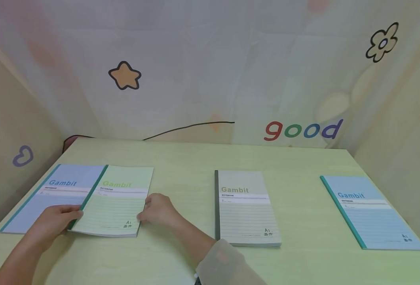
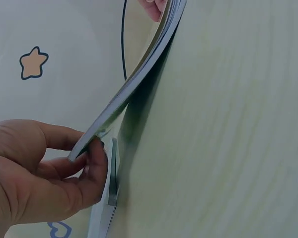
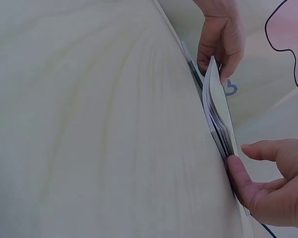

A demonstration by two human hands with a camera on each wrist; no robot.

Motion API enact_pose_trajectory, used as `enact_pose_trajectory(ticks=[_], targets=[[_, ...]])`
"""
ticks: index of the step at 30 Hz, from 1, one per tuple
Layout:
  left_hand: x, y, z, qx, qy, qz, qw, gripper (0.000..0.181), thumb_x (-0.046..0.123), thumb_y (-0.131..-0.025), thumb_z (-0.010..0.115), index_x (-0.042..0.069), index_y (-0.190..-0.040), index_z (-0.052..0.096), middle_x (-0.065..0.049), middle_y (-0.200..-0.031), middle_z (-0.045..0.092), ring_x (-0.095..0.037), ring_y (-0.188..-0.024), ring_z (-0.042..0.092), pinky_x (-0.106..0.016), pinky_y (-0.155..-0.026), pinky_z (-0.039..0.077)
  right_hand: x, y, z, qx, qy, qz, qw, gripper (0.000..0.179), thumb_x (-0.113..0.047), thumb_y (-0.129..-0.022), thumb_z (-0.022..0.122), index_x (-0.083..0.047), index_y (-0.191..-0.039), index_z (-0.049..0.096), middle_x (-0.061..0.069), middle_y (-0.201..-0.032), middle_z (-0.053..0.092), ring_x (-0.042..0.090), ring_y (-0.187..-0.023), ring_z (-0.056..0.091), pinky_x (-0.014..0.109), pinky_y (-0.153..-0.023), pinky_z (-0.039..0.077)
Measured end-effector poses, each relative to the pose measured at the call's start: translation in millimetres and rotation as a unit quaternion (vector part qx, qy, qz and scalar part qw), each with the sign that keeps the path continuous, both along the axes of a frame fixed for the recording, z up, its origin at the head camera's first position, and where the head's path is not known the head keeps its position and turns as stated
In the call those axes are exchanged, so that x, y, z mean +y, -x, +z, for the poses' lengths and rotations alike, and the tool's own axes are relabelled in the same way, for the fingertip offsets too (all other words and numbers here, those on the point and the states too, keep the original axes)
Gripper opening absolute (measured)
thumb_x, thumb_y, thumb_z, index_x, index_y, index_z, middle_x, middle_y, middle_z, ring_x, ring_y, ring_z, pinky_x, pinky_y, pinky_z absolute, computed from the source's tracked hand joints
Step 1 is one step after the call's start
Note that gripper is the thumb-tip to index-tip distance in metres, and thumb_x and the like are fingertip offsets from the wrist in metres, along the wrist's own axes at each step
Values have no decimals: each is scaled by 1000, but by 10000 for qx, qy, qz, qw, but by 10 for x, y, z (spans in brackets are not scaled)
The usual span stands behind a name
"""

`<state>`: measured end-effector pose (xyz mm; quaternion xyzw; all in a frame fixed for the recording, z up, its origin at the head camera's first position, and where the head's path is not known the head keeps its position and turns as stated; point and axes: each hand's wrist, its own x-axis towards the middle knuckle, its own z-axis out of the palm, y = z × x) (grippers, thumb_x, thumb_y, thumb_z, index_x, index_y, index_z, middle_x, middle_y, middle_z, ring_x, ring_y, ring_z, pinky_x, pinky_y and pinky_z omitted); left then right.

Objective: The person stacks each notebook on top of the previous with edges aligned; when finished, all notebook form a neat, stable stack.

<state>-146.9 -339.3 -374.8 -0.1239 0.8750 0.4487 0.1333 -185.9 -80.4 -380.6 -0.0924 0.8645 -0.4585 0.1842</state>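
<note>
A light green notebook [image 1: 113, 202] with a dark green spine lies between my two hands, its left edge overlapping a blue notebook [image 1: 67, 174] in the head view. My left hand [image 1: 54, 221] pinches its spine edge near the lower corner. In the left wrist view that end of the green notebook [image 2: 134, 82] curves up off the table, held by the left hand [image 2: 54, 173]. At the opposite edge, my right hand [image 1: 160, 209] has its fingers curled at the pages. The right wrist view shows those fingers [image 3: 241, 181] against the notebook's edge, the thumb slightly off the cover.
A grey notebook [image 1: 245, 213] with a dark spine lies right of the middle of the pale wooden table [image 1: 181, 158]. Farther right is another blue notebook [image 1: 373, 221] with a teal spine. Printed cloth [image 1: 210, 71] hangs behind the table and at both sides.
</note>
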Motion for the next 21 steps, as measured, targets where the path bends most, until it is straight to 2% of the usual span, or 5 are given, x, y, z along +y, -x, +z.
enact_pose_trajectory(ticks=[6,10,13,16,21], targets=[[-38,-6,-14,-122,-1137,161,9933,64,21,-96,47,-22,-134,19,-25,-116,46,-4,-80,52,-26,-70,50,0,-6,1,-110,222,-102,9996,44,-7,-74,74,3,-114,57,-2,-69,64,9,-62,60,26,-74,48],[-62,-34,-53,-25,-2185,431,9749,49,16,-95,51,-17,-128,38,0,-96,57,-6,-77,55,-26,-67,49,5,-12,-3,-190,384,-143,9990,44,-6,-75,73,4,-114,57,-1,-74,64,10,-63,62,27,-74,49],[-76,-56,-83,6,-3028,709,9504,16,11,-92,55,4,-104,64,5,-85,61,-8,-72,57,-24,-60,47,3,-20,-8,-169,478,-173,9986,42,-7,-78,71,5,-115,56,0,-76,64,11,-63,63,26,-71,49],[-102,-84,-110,-25,-3813,794,9211,23,8,-93,52,19,-81,68,2,-82,65,-9,-70,60,-22,-56,47,-5,-41,-15,-13,492,-157,9987,39,-6,-81,67,5,-116,55,1,-76,65,10,-61,62,23,-65,49],[-166,-117,-146,-120,-5139,660,8552,29,1,-96,44,10,-86,69,-5,-89,67,-15,-81,63,-28,-67,53,-36,-74,-4,11,721,-341,9968,35,-2,-82,64,5,-115,56,4,-84,66,12,-61,63,22,-60,51]])
